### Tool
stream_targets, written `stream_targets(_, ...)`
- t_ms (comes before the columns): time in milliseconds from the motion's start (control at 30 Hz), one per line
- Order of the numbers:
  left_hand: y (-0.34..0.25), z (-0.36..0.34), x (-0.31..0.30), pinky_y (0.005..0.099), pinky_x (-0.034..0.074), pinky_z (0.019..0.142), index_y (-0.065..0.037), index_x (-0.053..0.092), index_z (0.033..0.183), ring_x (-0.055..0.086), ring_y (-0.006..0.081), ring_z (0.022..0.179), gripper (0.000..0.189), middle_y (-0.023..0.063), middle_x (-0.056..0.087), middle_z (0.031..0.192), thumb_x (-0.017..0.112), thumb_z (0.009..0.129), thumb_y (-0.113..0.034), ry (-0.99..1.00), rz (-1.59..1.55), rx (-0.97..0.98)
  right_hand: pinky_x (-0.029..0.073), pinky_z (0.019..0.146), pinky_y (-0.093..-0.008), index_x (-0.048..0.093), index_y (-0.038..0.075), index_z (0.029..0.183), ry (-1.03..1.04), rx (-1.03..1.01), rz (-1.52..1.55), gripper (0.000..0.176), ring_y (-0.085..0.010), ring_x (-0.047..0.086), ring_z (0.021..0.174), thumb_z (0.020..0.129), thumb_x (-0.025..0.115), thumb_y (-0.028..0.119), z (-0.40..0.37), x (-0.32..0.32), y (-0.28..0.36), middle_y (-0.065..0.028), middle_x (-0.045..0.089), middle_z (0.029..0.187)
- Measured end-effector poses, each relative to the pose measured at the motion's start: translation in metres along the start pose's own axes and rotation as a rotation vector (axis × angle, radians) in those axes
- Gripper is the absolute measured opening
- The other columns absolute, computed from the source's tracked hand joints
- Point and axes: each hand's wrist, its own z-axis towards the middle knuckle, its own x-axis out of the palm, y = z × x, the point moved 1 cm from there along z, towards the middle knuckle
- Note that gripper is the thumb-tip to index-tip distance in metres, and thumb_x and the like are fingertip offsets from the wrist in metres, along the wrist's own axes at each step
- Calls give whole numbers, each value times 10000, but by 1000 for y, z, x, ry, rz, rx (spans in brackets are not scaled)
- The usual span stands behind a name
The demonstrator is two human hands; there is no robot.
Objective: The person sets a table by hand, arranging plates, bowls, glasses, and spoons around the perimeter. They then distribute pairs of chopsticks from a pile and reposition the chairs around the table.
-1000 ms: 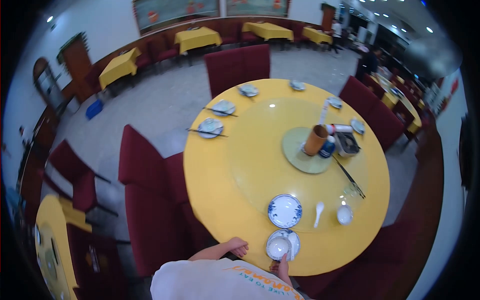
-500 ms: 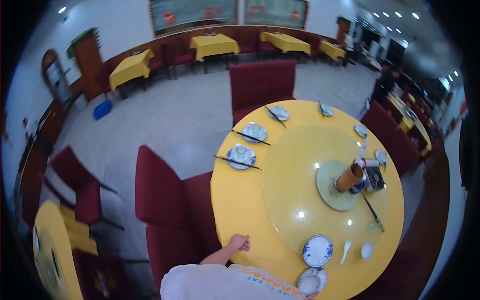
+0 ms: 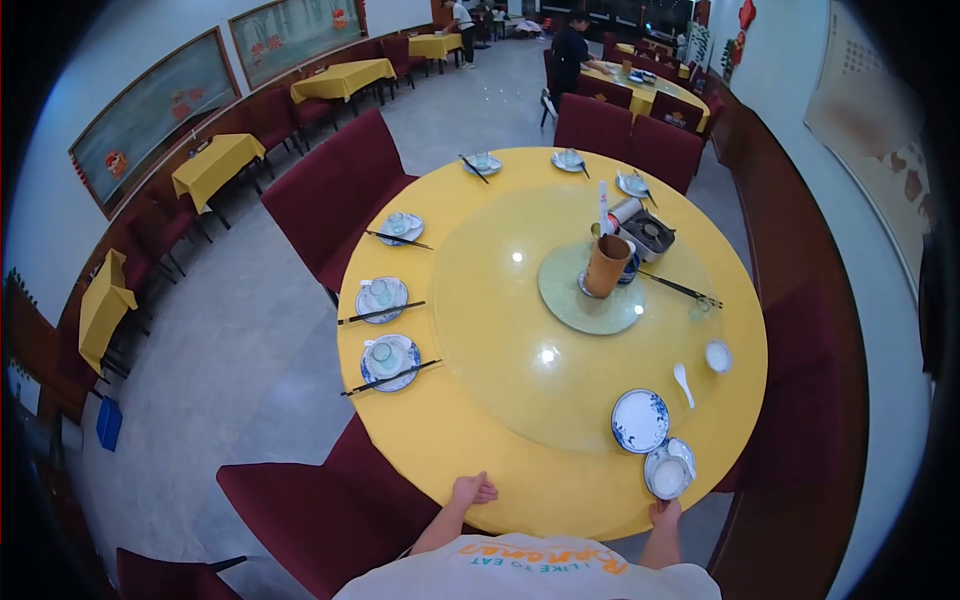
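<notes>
My left hand (image 3: pixel 474 489) is at the near edge of the round yellow table (image 3: pixel 520 500), thumb apart from the loosely bent fingers, with nothing in it. To the right, my right hand (image 3: pixel 664 512) grips the near rim of a blue-and-white saucer (image 3: pixel 653 462). A small white bowl (image 3: pixel 670 477) sits on that saucer; what else lies there is hard to make out. Just beyond it is a blue-patterned plate (image 3: pixel 640 420). A white spoon (image 3: pixel 683 385) and a small white cup (image 3: pixel 718 356) lie farther right.
A glass turntable (image 3: pixel 480 330) bears a brown cylindrical holder (image 3: pixel 606 266) and a portable stove (image 3: pixel 650 235). Several place settings with chopsticks (image 3: pixel 390 377) line the left and far rim. Maroon chairs (image 3: pixel 330 500) surround the table. A person in dark clothes (image 3: pixel 570 55) stands at another table.
The view has swung to the right, bringing my right hand and the far tables into fuller sight. My left hand stays at the table edge; the dishes keep their arrangement.
</notes>
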Motion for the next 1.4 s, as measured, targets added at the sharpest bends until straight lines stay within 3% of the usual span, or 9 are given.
stream_targets(67,3,1,-3,306,518,556,52,563,851,636,251,664,458,169,628,789,410,869,-378,24,-4,-7,325,783,-357,541,225,906,-66,3,82,137,-80,474,691,835,445,293,7,0,-4,74,554,811)
stream_targets(100,1,2,-3,305,518,555,52,562,851,635,251,665,454,169,628,790,412,869,-376,37,-8,-8,351,707,-339,545,244,811,-90,39,140,63,-61,416,550,820,482,241,8,1,-2,100,509,644)
stream_targets(300,0,0,3,302,517,548,43,557,840,635,244,662,438,166,628,774,416,868,-371,-57,16,6,357,598,-303,532,261,816,-155,107,-17,95,-63,391,546,748,553,198,4,9,8,79,416,602)
stream_targets(400,13,-1,6,298,515,559,40,551,847,633,236,671,435,165,625,771,416,869,-373,-151,-19,87,361,596,-309,515,243,845,-180,2,-40,140,-67,370,528,722,566,204,-25,27,12,63,397,610)
stream_targets(500,24,-18,10,293,512,575,39,546,851,631,230,682,424,164,622,773,412,874,-363,-152,-146,170,428,597,-320,504,195,931,-105,-11,7,222,-86,464,598,735,562,110,32,8,-5,38,483,729)
stream_targets(600,24,-21,8,288,508,589,36,541,861,628,227,693,411,164,619,779,403,879,-351,-137,-260,164,494,621,-320,491,138,1004,-85,-230,117,305,-147,552,720,744,532,-15,28,14,-9,-21,540,859)
stream_targets(700,23,-17,9,287,506,591,31,538,865,628,225,685,391,160,621,780,397,882,-334,-160,-212,126,522,628,-294,483,95,1043,-95,-117,80,358,-201,579,800,742,503,-98,-6,16,6,-80,549,951)
stream_targets(933,32,-14,11,271,499,588,12,529,870,627,211,685,352,140,623,775,394,883,-313,-158,-134,221,527,594,-285,461,94,1114,4,-73,-22,426,-207,582,774,741,450,-111,-22,6,-8,-85,553,939)
stream_targets(1400,40,-35,23,250,489,586,-38,525,895,623,187,723,256,114,624,807,418,867,-269,-209,-117,188,514,524,-283,383,57,1124,202,-35,-431,437,-202,606,652,733,550,-44,-98,7,-62,-101,572,865)
